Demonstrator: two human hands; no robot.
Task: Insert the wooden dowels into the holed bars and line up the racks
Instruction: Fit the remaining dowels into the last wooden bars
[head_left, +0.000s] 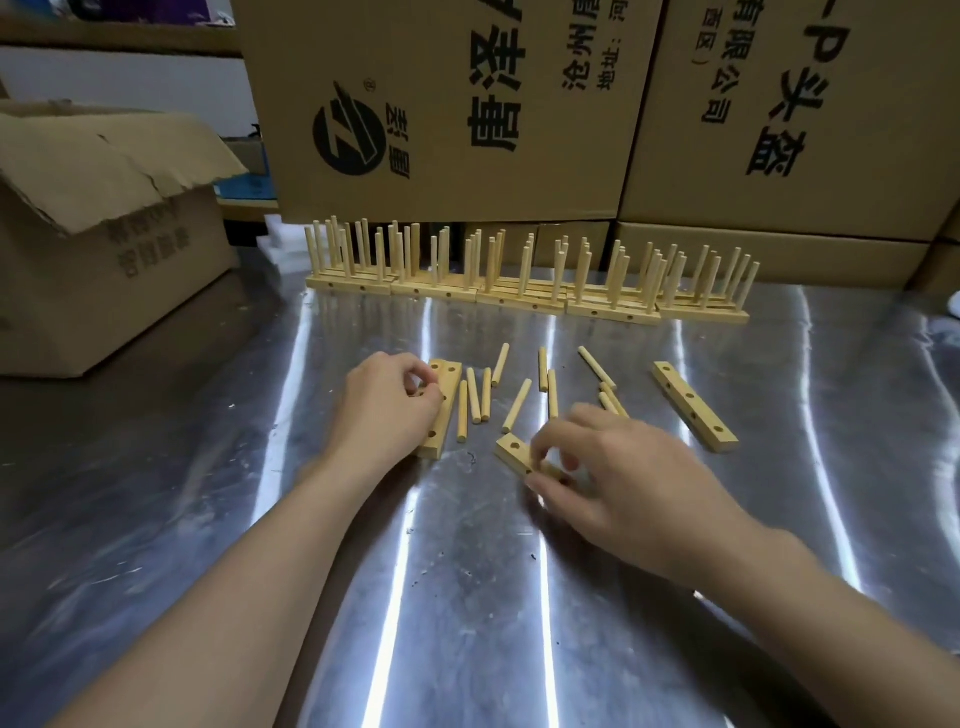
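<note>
On the metal table (467, 597), my left hand (387, 410) lies over a flat holed wooden bar (445, 395), fingers curled onto it. My right hand (618, 478) pinches a second holed bar (511, 452) that lies flat near the middle. A third holed bar (693, 405) lies loose at the right. Several loose dowels (517, 405) are scattered between the bars. Several finished racks (524, 283) with upright dowels stand in a row at the back.
Large printed cardboard boxes (467, 104) form a wall right behind the racks. An open cardboard box (104, 223) stands at the left on the table. Bare metal surface stretches in front of my hands.
</note>
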